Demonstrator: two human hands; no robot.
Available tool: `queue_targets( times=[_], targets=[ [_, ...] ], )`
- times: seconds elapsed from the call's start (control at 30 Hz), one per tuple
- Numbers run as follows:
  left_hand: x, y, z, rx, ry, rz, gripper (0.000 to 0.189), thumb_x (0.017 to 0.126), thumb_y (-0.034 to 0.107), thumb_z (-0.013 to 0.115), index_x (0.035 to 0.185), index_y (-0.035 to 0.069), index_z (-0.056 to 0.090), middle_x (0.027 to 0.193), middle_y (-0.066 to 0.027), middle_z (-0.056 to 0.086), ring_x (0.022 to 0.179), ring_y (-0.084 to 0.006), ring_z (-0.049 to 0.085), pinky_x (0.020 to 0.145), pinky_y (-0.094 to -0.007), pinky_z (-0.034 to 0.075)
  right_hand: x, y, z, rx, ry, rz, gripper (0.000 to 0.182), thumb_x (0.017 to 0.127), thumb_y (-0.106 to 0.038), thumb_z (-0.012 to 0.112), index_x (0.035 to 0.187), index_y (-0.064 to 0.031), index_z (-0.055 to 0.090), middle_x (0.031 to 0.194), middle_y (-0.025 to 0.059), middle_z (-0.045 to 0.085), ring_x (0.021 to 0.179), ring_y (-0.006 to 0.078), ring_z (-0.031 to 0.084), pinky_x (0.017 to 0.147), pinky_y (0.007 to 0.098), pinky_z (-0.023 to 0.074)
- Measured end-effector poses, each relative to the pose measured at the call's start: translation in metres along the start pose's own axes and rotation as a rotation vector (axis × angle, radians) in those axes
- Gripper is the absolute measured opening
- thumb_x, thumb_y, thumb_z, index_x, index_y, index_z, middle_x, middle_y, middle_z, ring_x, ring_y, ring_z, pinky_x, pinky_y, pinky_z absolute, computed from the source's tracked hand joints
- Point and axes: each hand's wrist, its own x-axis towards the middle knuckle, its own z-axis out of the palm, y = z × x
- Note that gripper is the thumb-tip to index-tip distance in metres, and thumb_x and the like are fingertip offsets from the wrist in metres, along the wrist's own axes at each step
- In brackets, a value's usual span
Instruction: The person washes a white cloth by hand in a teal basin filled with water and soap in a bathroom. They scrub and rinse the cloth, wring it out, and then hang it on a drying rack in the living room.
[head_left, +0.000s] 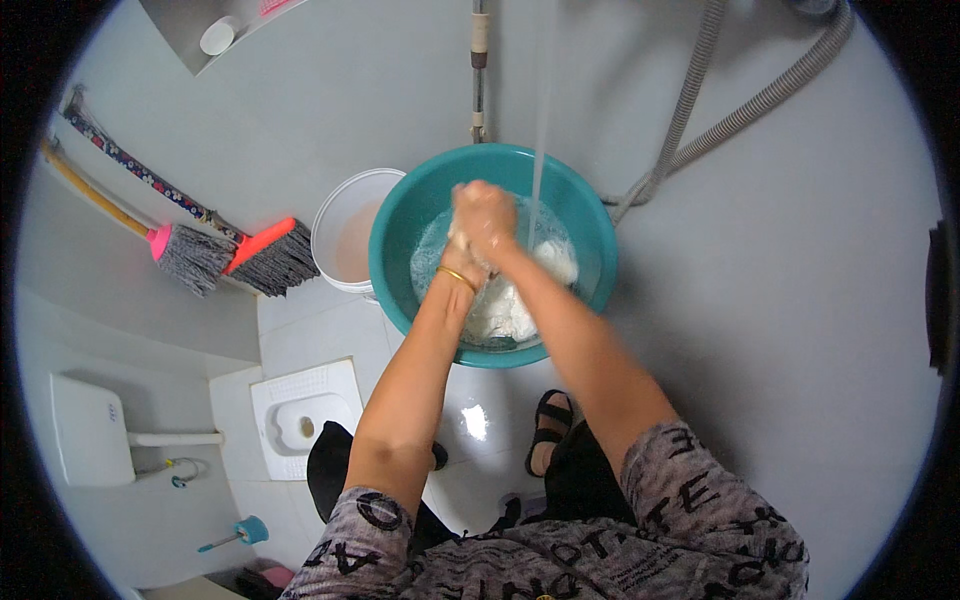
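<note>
Both my hands are pressed together over a round green plastic basin (608, 255) that holds sudsy water (551, 217). My left hand (463, 251), with a gold bangle at the wrist, grips part of a white cloth. Over it lies my right hand (491, 217), closed on the same bunched fabric, its outline slightly blurred. The rest of the white cloth (506, 311) lies wet in the basin below my wrists. A thin stream of water (538, 165) falls into the basin just right of my hands.
A white bucket (328, 225) stands against the basin's left side. Two mops (191, 259) (274, 259) lean by the left wall. A squat toilet (307, 420) is set in the floor at lower left. Grey corrugated hoses (694, 90) hang at upper right; a metal pole (478, 90) stands behind the basin.
</note>
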Motion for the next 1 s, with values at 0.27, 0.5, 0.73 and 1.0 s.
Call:
queue_targets(
  times=[0.27, 0.5, 0.73, 1.0],
  targets=[
    [0.015, 0.071, -0.102, 0.096, -0.531, 0.046, 0.018, 0.088, 0.026, 0.050, 0.093, 0.009, 0.056, 0.089, -0.0094, 0.061, 0.079, -0.0223, 0.061, 0.070, -0.0385, 0.052, -0.082, -0.053, 0.020, 0.415, 0.168, -0.401, 0.016, 0.080, -0.017, 0.059, 0.078, -0.0019, 0.053, 0.074, 0.0184, 0.056, 0.071, 0.0392, 0.055, 0.064, 0.0460, 0.0431],
    [-0.013, 0.034, 0.006, 0.370, 0.117, 0.062, 0.030, 0.090, 0.032, 0.053, 0.109, 0.009, 0.055, 0.101, -0.0055, 0.061, 0.084, -0.0206, 0.060, 0.072, -0.0373, 0.052, 0.032, 0.053, 0.018, 0.023, 0.223, 0.041, 0.032, 0.081, -0.031, 0.057, 0.081, 0.0010, 0.064, 0.081, 0.0209, 0.064, 0.081, 0.0364, 0.062, 0.074, 0.0433, 0.0488],
    [-0.052, 0.088, -0.023, 0.730, 0.620, 0.002, 0.072, 0.083, 0.028, 0.062, 0.140, 0.006, 0.025, 0.135, -0.0276, 0.031, 0.113, -0.0426, 0.043, 0.089, -0.0515, 0.043, 0.003, 0.089, 0.040, -0.285, -0.504, 0.055, 0.050, 0.086, -0.036, 0.052, 0.123, -0.0031, 0.046, 0.128, 0.0229, 0.044, 0.113, 0.0383, 0.046, 0.095, 0.0437, 0.0383],
    [-0.047, 0.060, -0.002, 0.258, 0.636, -0.215, 0.084, 0.078, 0.049, 0.066, 0.139, 0.007, 0.026, 0.132, -0.0312, 0.034, 0.117, -0.0436, 0.042, 0.086, -0.0534, 0.045, 0.001, 0.071, 0.029, 0.084, -0.501, -0.113, 0.035, 0.074, -0.020, 0.068, 0.105, -0.0061, 0.055, 0.111, 0.0158, 0.052, 0.103, 0.0358, 0.050, 0.090, 0.0393, 0.0411]
  ],
)
